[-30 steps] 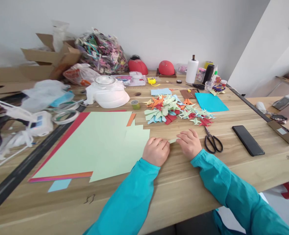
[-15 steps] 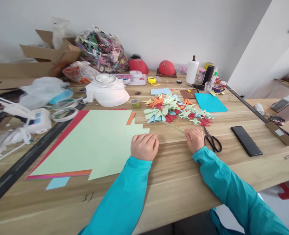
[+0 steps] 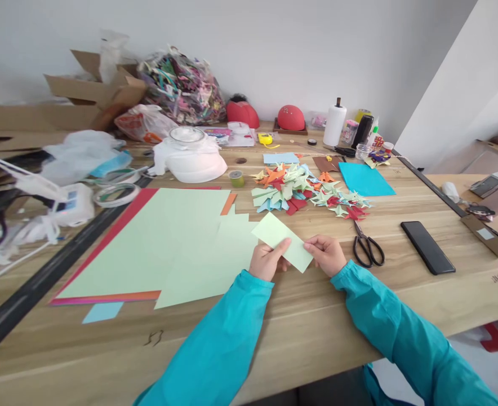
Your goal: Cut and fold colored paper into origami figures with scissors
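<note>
Across the wooden surface (image 3: 308, 332), folded papers (image 3: 291, 189) lie at twelve o'clock beyond the green slip (image 3: 272, 229), which the left hand (image 3: 269, 261) and right hand (image 3: 327, 255) pinch. I judge it folding; next calls for matched edges.

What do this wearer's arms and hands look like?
The left sleeve and right sleeve are plain turquoise, long and loose, wrinkled, with snug cuffs. The left hand and right hand are ungloved; no rings or watch show.
</note>
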`<action>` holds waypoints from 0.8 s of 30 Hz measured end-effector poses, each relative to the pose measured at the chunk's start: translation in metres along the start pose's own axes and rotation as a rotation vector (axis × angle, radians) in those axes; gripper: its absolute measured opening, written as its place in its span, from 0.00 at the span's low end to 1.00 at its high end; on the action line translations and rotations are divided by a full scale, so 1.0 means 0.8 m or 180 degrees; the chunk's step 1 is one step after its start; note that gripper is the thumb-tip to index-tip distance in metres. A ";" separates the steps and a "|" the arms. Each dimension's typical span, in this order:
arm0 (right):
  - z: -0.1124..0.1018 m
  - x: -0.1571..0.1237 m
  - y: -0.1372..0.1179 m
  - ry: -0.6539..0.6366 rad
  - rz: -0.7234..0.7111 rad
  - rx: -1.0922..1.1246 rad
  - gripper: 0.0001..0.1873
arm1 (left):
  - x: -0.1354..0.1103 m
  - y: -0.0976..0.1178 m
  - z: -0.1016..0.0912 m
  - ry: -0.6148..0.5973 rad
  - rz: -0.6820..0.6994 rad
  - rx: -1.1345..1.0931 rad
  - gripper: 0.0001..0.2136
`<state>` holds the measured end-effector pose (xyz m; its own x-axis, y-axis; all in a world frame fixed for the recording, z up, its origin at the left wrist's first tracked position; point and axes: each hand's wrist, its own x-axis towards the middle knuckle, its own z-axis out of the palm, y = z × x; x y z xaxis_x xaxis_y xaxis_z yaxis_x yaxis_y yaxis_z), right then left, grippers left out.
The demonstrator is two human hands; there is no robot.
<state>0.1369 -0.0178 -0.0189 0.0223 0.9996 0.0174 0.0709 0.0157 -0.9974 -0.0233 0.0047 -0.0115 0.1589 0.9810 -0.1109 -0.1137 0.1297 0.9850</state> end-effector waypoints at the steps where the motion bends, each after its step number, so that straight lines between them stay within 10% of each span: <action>1: -0.001 0.000 -0.001 0.0037 0.0003 -0.0034 0.21 | 0.001 0.000 -0.001 0.0027 -0.0040 -0.0066 0.17; 9: -0.002 0.001 0.001 0.0149 0.0067 -0.0016 0.24 | 0.001 -0.001 -0.002 0.0197 -0.0104 -0.0044 0.17; 17: -0.003 0.008 0.013 -0.0087 0.0513 0.0832 0.22 | 0.000 0.007 -0.005 -0.0828 -0.0080 -0.1305 0.22; 24: -0.002 0.006 0.013 -0.0242 0.0521 0.0695 0.23 | 0.001 0.007 -0.008 -0.0798 -0.0131 -0.1384 0.18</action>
<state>0.1396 -0.0126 -0.0287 -0.0597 0.9880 -0.1422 -0.1441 -0.1495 -0.9782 -0.0298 0.0069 -0.0066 0.3967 0.9160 -0.0608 -0.4920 0.2680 0.8283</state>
